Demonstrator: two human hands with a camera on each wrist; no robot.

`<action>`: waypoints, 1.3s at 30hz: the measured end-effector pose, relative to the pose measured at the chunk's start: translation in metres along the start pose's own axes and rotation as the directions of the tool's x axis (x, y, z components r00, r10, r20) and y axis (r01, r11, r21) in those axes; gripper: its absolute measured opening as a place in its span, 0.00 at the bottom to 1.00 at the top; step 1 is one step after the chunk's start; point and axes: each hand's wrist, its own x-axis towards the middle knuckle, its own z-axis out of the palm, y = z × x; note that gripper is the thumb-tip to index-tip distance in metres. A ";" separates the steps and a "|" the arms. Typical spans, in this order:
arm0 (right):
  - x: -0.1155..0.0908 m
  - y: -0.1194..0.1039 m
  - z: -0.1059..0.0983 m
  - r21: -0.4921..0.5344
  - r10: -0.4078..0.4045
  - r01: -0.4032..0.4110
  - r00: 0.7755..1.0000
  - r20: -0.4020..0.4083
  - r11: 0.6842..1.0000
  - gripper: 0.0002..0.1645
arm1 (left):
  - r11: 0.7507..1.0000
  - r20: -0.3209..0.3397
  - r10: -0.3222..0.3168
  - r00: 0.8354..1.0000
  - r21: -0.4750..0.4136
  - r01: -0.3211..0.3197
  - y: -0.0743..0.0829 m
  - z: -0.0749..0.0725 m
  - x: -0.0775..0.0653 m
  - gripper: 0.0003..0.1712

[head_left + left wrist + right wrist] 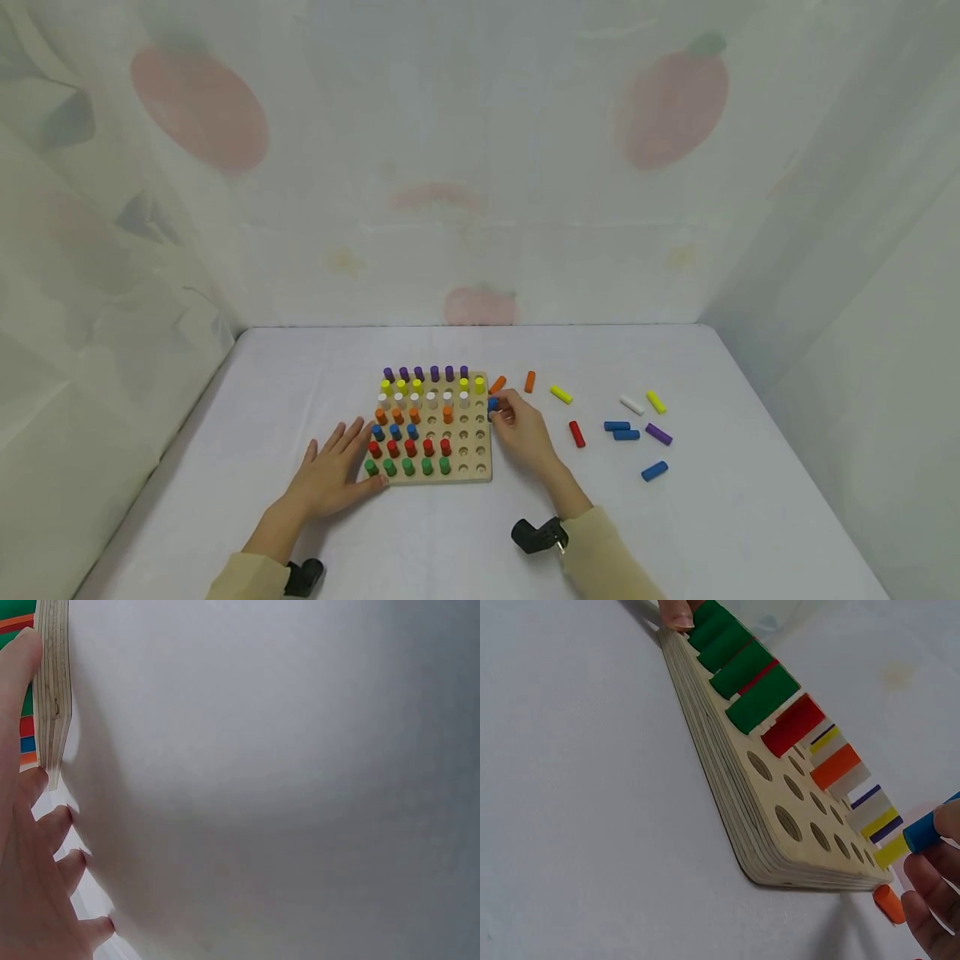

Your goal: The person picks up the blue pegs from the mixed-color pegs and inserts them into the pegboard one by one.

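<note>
A wooden pegboard (pixel 474 477) lies on the table with rows of coloured pegs standing in its holes: purple, yellow, white, orange, blue, red and green from back to front. At its right edge my right hand (pixel 528 435) pinches a blue peg (pixel 924 833) between thumb and fingers, close over the board's rim. My left hand (pixel 327 475) rests at the board's front left corner, fingers spread and straight, the thumb touching the corner near the green pegs (pixel 763 697). In the right wrist view, bare holes show along the near right part of the board.
Loose pegs lie on the white table right of the board. Among them are a red peg (pixel 577 434), a white peg (pixel 632 405), a purple peg (pixel 658 434), two orange, two yellow and several blue ones such as the blue peg (pixel 654 471). Printed curtains (pixel 480 167) hang behind.
</note>
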 end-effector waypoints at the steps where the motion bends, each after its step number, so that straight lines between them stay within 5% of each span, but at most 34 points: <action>1: 0.000 -0.001 0.002 0.003 -0.010 0.010 1.000 0.009 1.000 0.14 | 1.000 0.000 0.000 1.000 0.001 0.000 0.000 0.000 0.000 0.55; 17: 0.006 -0.022 0.030 0.014 -0.017 0.015 0.989 0.147 1.000 0.15 | 1.000 0.012 -0.005 1.000 0.002 0.005 -0.001 0.001 0.001 0.55; 26: 0.011 -0.030 0.041 0.018 -0.127 0.126 0.979 0.159 0.992 0.16 | 1.000 0.005 0.002 1.000 0.006 -0.002 -0.002 0.003 0.001 0.55; 39: 0.012 -0.041 0.051 -0.020 -0.135 0.141 0.973 0.186 0.990 0.15 | 1.000 0.009 0.002 1.000 0.002 -0.002 -0.001 0.002 0.001 0.56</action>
